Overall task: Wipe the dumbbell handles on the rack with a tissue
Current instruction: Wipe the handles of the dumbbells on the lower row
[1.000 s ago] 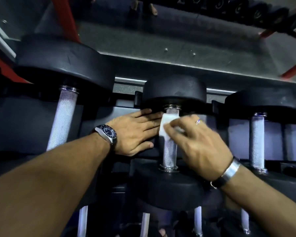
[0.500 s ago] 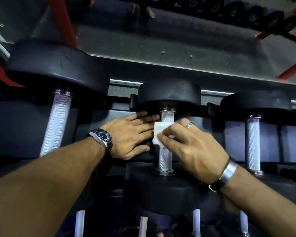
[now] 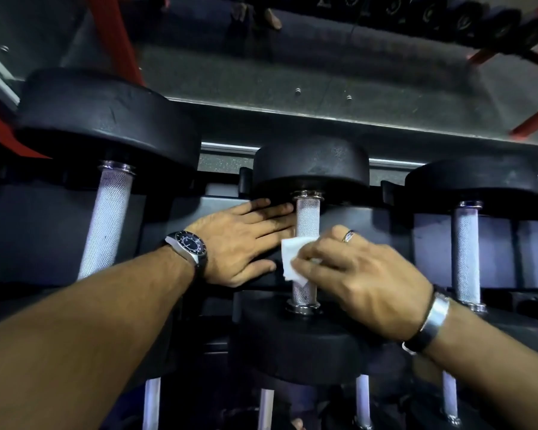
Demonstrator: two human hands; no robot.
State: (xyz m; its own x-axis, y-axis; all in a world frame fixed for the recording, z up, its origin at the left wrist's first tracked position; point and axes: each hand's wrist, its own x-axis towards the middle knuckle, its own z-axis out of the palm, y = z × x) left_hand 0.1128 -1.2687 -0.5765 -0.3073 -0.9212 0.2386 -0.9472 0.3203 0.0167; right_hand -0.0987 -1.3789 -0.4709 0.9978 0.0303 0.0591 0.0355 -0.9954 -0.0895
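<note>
**Dumbbell rack, upper tier: middle handle under tissue**

Setting: dark rack (image 3: 180, 218) before a mirrored wall. Right hand (image 3: 364, 283), fingers curled, pinches one white tissue (image 3: 292, 259) against the lower half of the middle handle (image 3: 307, 218). Left hand (image 3: 239, 246), fingers straight and together, rests flat just left of that handle. Three knurled handles on this tier, long axes running near to far: left handle (image 3: 109, 221), middle, right handle (image 3: 466, 252). One wristwatch (image 3: 188, 245).

Dim gym, red frame beams (image 3: 118, 41)
</note>
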